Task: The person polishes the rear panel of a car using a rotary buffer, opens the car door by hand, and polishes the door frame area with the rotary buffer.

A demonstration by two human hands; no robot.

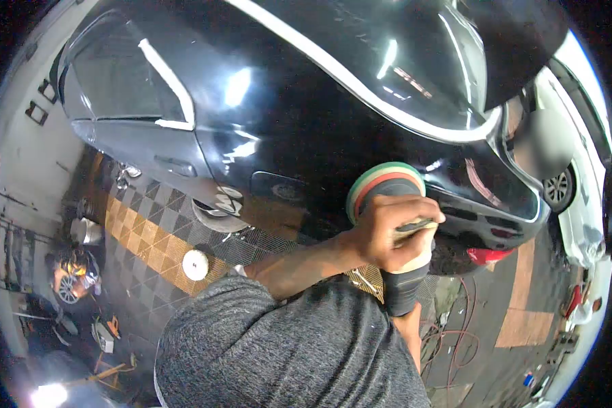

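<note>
My left hand (398, 231) is closed over the head of a black polisher (402, 285), with the thumb and fingers wrapped round it. At the polisher's rear end is my right hand (408, 323), mostly hidden by the tool body but gripping it. The round pad (355, 194), layered in green, cream and red, lies at the glossy black side panel of a car (299, 136), below the white-edged rear window. Whether the pad is spinning cannot be told.
A white round pad (195, 264) lies on the checkered floor tiles (139, 234). Red hoses (459, 333) curl on the floor at right. A person (78, 268) is near a wheel at far left. Another person (544, 143), blurred, stands beside a white car (585, 204).
</note>
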